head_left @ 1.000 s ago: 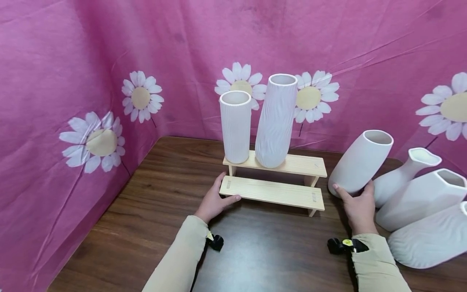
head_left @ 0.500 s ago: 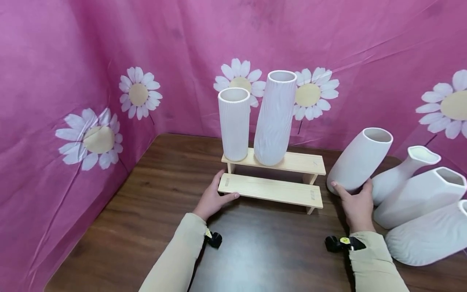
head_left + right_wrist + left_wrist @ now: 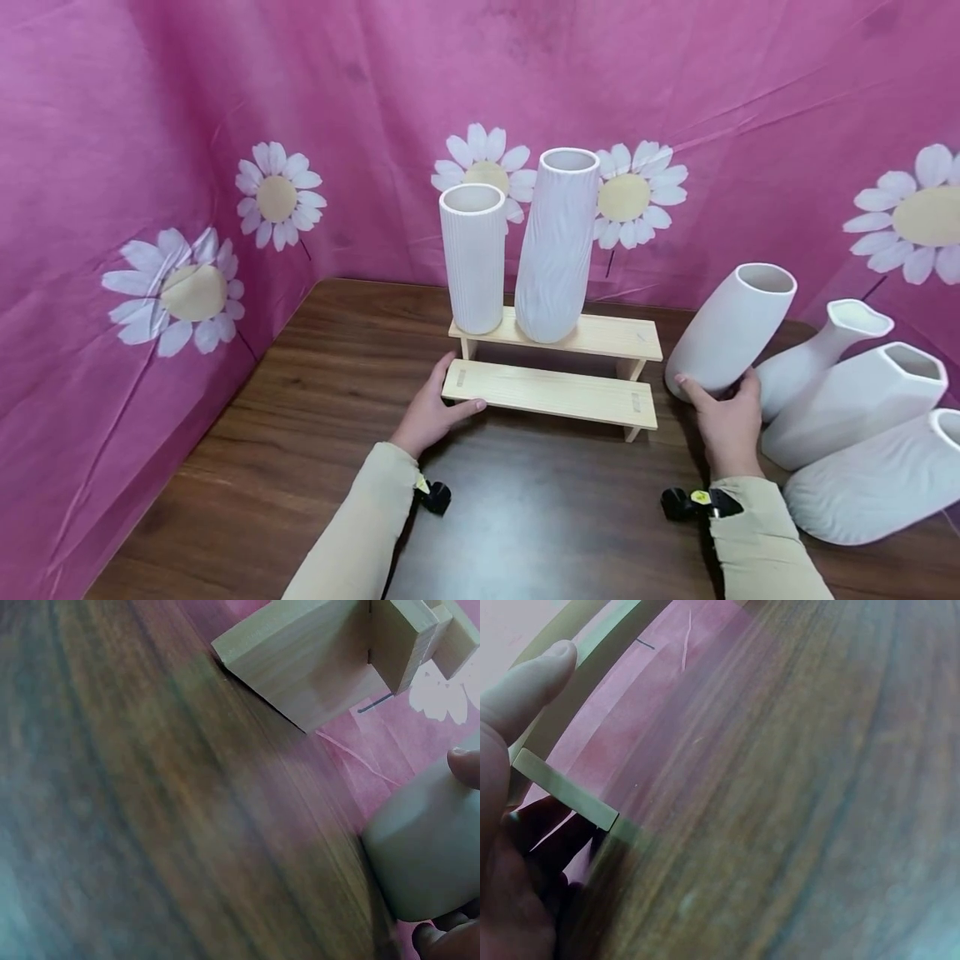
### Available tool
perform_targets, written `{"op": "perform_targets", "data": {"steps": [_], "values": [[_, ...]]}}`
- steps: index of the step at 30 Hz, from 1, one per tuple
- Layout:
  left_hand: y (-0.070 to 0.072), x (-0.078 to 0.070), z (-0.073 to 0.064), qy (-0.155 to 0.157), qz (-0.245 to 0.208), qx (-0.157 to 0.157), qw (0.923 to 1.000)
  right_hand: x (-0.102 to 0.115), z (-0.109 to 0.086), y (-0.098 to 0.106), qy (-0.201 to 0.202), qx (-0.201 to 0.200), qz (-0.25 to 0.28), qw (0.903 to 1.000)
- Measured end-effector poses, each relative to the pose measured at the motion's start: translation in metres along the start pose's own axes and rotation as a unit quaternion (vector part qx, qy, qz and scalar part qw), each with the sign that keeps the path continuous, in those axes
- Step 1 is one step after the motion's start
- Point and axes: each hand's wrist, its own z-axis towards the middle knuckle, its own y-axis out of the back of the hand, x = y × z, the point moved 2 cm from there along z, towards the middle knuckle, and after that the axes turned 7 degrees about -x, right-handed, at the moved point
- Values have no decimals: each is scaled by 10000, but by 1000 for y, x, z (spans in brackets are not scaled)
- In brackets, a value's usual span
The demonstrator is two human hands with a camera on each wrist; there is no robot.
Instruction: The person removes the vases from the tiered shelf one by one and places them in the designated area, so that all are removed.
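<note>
My left hand (image 3: 432, 414) grips the left end of the lower wooden display riser (image 3: 547, 390), thumb over its front edge. In the left wrist view the thumb (image 3: 532, 690) lies against the board, with the other fingers around the riser's leg (image 3: 566, 789). My right hand (image 3: 726, 421) holds a smooth white vase (image 3: 727, 333) low near its base, thumb on its left side. The vase's bottom edge meets the table in the right wrist view, where the vase body (image 3: 427, 840) shows large. A ribbed white vase (image 3: 474, 262) and a taller wavy-textured vase (image 3: 557, 250) stand on the upper riser (image 3: 618, 337).
To the right several other white vases stand close together: a narrow-necked one (image 3: 806, 367), an angular one (image 3: 855, 408) and a wavy one (image 3: 862, 483). A pink cloth (image 3: 390, 92) with daisies hangs behind the dark wooden table (image 3: 525, 517).
The head view has shifted slightly, so everything sits a little further left in it. Both hands keep the same holds, and the vases and risers stay in place.
</note>
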Motion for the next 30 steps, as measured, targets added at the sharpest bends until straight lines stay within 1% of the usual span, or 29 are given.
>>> {"op": "perform_targets", "data": {"steps": [6, 8, 11, 15, 19, 22, 29, 30], "values": [[0, 2, -1, 88, -6, -24, 10000, 9, -1, 0, 66, -155, 224, 9996], [0, 3, -1, 114, -5, -21, 9999, 14, -1, 2, 59, -202, 409, 9989], [1, 3, -1, 122, 3, -4, 9999, 25, -1, 6, 92, -271, 834, 9961], [2, 2, 0, 55, -32, -41, 10000, 41, -2, 11, 248, -363, 1651, 9853], [2, 2, 0, 57, 22, -35, 10000, 53, -7, 15, 318, -475, 2138, 9752], [1, 3, -1, 88, 68, 11, 9999, 59, -13, 18, 367, -577, 2178, 9736], [-1, 1, 2, 32, 97, -45, 9999, 75, -26, 20, 748, -916, 1997, 9727], [-1, 0, 3, 15, 75, -53, 10000, 78, -28, 20, 777, -917, 2076, 9708]]}}
